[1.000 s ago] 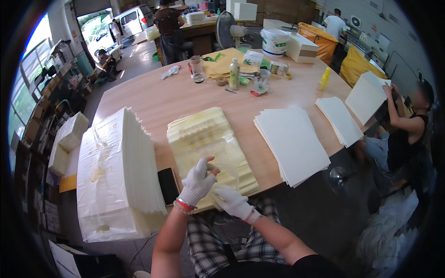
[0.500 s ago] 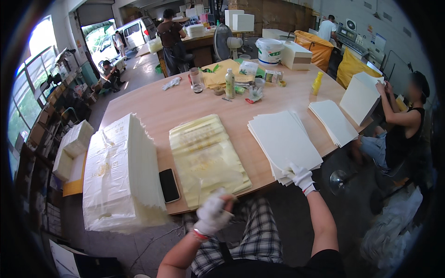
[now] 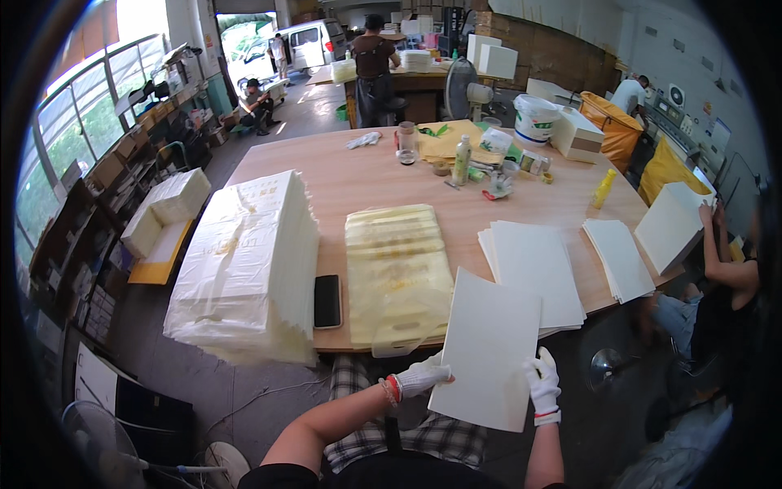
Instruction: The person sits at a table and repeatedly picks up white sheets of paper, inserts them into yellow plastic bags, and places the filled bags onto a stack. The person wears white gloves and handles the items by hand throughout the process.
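Observation:
A white cardboard sheet (image 3: 487,350) is held tilted in front of me, above my lap at the table's front edge. My left hand (image 3: 425,378), in a white glove with a bare fingertip showing, is closed on its left edge. Against the right edge rests my right hand (image 3: 543,381), also gloved, its fingers stretched upward and slightly apart. Behind the sheet lies a fanned stack of white sheets (image 3: 539,265). Just left of the held sheet is a pile of yellowish plastic bags (image 3: 397,269), the topmost clear bag hanging over the table edge.
A tall stack of white plastic bags (image 3: 236,261) stands at the left, beside a black phone (image 3: 327,301). Farther back are a bottle (image 3: 462,160), a white bucket (image 3: 535,120) and a yellow bottle (image 3: 604,189). At the right, a co-worker holds a white box (image 3: 672,224) near another sheet stack (image 3: 619,259).
A white sheet has come off the stack and now sits between my hands. My left hand has moved right and taken its edge. The view has shifted.

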Demonstrator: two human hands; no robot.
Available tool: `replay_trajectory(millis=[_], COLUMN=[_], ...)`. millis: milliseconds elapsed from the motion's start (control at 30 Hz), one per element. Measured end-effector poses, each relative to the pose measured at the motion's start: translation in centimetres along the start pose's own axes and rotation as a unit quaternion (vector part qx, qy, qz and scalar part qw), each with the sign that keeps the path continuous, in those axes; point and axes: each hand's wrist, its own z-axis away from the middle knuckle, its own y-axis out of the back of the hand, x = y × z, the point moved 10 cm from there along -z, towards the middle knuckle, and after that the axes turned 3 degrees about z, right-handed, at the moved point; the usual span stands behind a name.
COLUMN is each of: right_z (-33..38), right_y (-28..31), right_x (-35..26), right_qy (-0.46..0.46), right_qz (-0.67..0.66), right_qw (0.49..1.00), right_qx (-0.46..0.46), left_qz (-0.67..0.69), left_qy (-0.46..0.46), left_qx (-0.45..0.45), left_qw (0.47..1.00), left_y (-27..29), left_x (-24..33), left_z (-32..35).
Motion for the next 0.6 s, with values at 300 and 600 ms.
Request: replay_trajectory(millis=[300,600], right_z=[6.3,3.2], right_y=[-13.5,-6.1], right_x=[-4.9,-11.4], right_qy=[-0.249,-0.006], right_qz=[-0.427,-0.117], right_qw=[0.867,0.986], right_qx=[-0.062,-0.118], left_qz=[-0.641,-0.650], left_qy=[-0.202,-0.146], left_qx=[0.147,0.349], left_qw=[0.726,0.660], left_y=[-7.1,11.7], left_x=[3.2,16.1], left_z=[4.8,4.3])
